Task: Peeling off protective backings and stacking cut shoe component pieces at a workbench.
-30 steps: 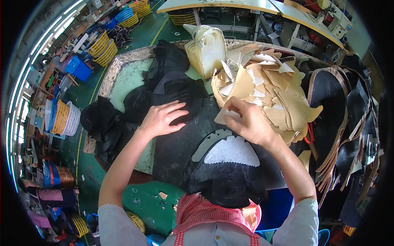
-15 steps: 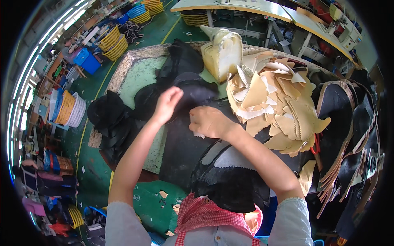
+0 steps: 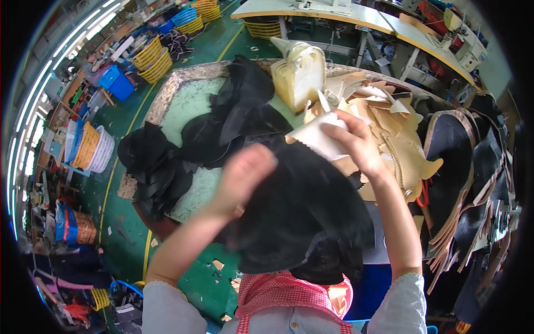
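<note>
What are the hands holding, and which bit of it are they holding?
The right hand grips a pale, zigzag-edged piece by its right end. The left hand is blurred at a black piece's edge; its hold cannot be told.

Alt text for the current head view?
A person's right hand holds a white piece near a heap of tan pieces; the left hand, blurred, is at the edge of a large black piece. Beyond sits a yellowish jug.
</note>
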Tool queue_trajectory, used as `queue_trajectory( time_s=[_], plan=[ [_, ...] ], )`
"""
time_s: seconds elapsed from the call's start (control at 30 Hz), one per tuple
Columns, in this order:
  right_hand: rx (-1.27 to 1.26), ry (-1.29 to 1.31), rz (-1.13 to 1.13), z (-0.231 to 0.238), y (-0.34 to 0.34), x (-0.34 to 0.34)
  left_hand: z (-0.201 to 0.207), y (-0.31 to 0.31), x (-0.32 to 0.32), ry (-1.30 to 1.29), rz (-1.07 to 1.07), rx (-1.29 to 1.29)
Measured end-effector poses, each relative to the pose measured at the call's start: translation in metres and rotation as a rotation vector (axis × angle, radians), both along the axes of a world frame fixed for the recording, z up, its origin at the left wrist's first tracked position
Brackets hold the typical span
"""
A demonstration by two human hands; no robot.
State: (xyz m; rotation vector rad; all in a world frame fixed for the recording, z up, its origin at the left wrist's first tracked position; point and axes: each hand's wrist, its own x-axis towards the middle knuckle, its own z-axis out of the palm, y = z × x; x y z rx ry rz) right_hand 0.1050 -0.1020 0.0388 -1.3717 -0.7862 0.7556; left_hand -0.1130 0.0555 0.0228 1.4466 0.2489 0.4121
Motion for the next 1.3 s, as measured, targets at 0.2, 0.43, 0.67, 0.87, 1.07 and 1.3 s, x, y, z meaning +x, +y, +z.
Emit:
queue_trajectory(
  time_s=[0.2, 0.43, 0.67, 0.87, 1.07, 1.3],
  plan=[
    [0.066, -0.763, 0.169, 0.027, -0.096, -0.015, -0.020, -0.046, 0.032, 0.104, -0.214, 0.192],
    [0.029, -1.254, 0.093, 0.033, -0.120, -0.045, 0.006, -0.051, 0.035, 0.511, -0.716, -0.198],
    [0.019, -1.250, -0.061, 0.011, -0.130, -0.047, 0.010, -0.054, 0.024, 0.324, -0.638, -0.346],
    [-0.098, -0.916, -0.128, 0.020, -0.116, -0.075, 0.010, -0.070, 0.021, 0.208, -0.397, 0.032],
    [-0.183, -0.595, -0.154, 0.019, -0.110, -0.083, 0.021, -0.092, 0.016, 0.052, -0.342, 0.673],
    [-0.287, -0.635, -0.198, 0.020, -0.112, -0.092, 0.025, -0.109, 0.023, -0.041, -0.148, 1.078]
  ],
)
